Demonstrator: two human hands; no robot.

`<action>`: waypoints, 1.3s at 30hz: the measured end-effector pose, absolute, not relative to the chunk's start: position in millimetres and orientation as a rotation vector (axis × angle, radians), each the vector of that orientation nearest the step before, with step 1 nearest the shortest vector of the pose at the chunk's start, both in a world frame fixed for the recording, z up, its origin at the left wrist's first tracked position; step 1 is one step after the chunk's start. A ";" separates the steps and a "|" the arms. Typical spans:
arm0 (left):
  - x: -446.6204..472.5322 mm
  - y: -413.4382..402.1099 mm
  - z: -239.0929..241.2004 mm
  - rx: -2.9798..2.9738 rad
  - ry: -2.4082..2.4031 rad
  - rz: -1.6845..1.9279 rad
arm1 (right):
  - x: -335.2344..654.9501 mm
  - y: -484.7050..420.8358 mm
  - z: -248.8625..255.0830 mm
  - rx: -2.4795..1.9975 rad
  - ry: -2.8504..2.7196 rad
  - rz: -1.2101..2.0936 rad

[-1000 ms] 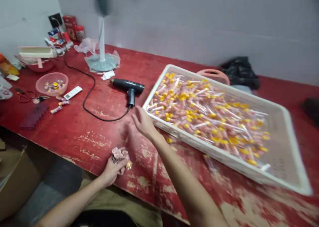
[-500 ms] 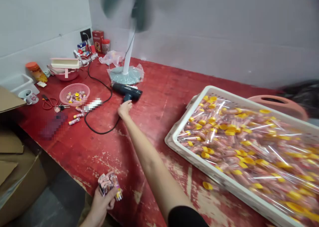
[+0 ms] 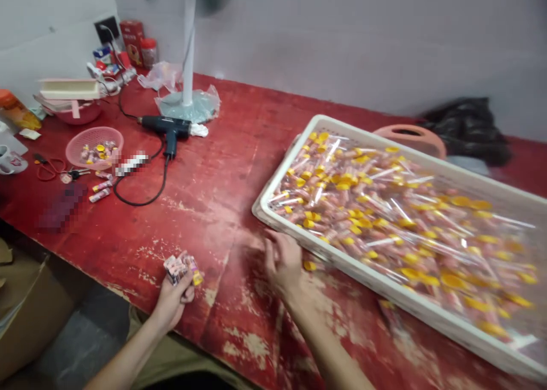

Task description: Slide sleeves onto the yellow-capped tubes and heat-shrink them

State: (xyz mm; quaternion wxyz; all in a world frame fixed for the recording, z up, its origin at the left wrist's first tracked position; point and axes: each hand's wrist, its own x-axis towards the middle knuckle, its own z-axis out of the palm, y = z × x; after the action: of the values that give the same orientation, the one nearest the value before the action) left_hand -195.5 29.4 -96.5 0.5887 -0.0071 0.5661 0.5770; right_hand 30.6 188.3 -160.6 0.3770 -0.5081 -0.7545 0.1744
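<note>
The left hand (image 3: pixel 173 300) is closed around a small bundle of wrapped tubes (image 3: pixel 183 266), holding it upright on the near edge of the worn red table (image 3: pixel 213 196). The right hand (image 3: pixel 284 261) lies flat and open just to its right. Its fingers are spread and appear empty, though blur hides the fingertips. A loose yellow-capped piece (image 3: pixel 309 265) sits just beside this hand, between it and the near rim of the white tray (image 3: pixel 342 259). The tray's long axis runs from the near left away to the far right, and it is heaped with yellow-capped pink tubes (image 3: pixel 384 207). The right hand is near the tray's left corner, while the left hand is well apart from it. Far off to the left lie a black heat gun (image 3: pixel 164 126) and a pink basket (image 3: pixel 94 147).
</note>
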 end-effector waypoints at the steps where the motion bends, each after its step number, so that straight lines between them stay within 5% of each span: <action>1: -190.3 36.9 -96.6 0.001 1.290 1.333 | 63.3 177.1 -162.9 -1.418 -1.921 0.286; 4: -168.9 59.2 -98.1 0.025 1.202 1.264 | 130.9 171.3 -167.1 -1.672 -1.886 -0.009; 16: -88.5 98.0 -91.1 -0.004 1.057 1.242 | 166.5 232.2 -157.5 -1.333 -1.709 -0.108; 25: -64.7 78.8 -76.8 0.258 1.179 1.224 | 75.7 68.9 -103.7 -1.044 -1.301 1.205; 39: -102.7 22.4 -57.6 0.363 1.222 1.292 | 17.0 23.0 -93.5 -1.108 -1.221 0.917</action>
State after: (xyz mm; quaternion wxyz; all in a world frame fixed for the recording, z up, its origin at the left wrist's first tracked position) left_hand -102.7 22.4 -57.6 0.6158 0.1576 0.5304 0.5609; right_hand 17.0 23.0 -93.5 0.5871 -0.4753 -0.5240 0.3934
